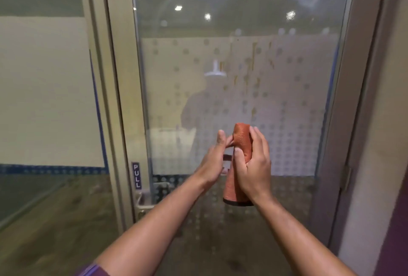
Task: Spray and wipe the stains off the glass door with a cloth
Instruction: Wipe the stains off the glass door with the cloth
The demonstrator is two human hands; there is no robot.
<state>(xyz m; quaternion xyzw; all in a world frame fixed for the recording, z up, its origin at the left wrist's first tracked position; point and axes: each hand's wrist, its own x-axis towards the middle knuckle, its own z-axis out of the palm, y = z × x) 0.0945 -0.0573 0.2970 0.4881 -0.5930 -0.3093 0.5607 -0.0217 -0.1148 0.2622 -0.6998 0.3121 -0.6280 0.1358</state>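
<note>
Forearms, two, bare, rising from 6 o'clock toward centre. Right hand [254, 163]: fingers closed around orange cloth [241, 141], which stands rolled upright, its dark-edged lower end hanging below the wrist. Left hand [213, 161]: at 9 o'clock of the cloth, just beside it, fingers loosely curled, tips touching the roll's upper part. Glass door [287, 121]: behind both hands, dotted frosted film; brown drip stains [254, 59] at 12 o'clock above the cloth, well apart. PULL sign [136, 176] and door handle [145, 200] at 8 o'clock. No containers visible.
</note>
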